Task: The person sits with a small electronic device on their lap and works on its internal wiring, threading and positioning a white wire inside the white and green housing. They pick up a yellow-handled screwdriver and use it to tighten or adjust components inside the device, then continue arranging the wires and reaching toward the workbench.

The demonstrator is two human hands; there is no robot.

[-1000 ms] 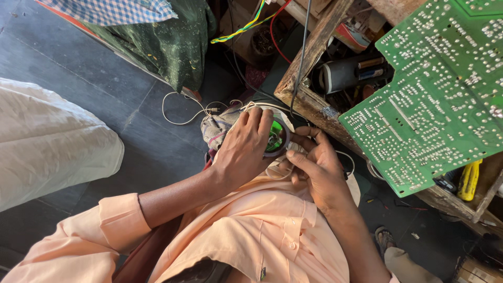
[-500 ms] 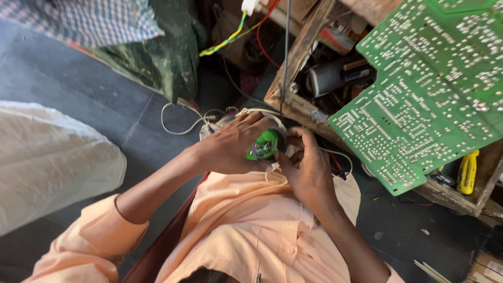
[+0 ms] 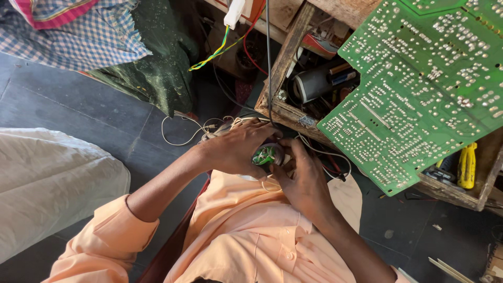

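Note:
Both hands meet over my lap on a small round part with a green circuit board inside it. My left hand wraps over its top and left side. My right hand presses against its right and lower side, thumb near the green face. Thin white wires trail from the part onto the dark floor to the left. I wear a peach shirt.
A large green circuit board lies across a wooden crate at upper right, which holds a dark cylinder and small parts. A yellow-handled tool sits at the crate's right. Checked cloth upper left, white fabric at left.
The view has shifted, so hands and part sit lower in frame. My left hand has slid further over the round part, and my right hand has closed in against it.

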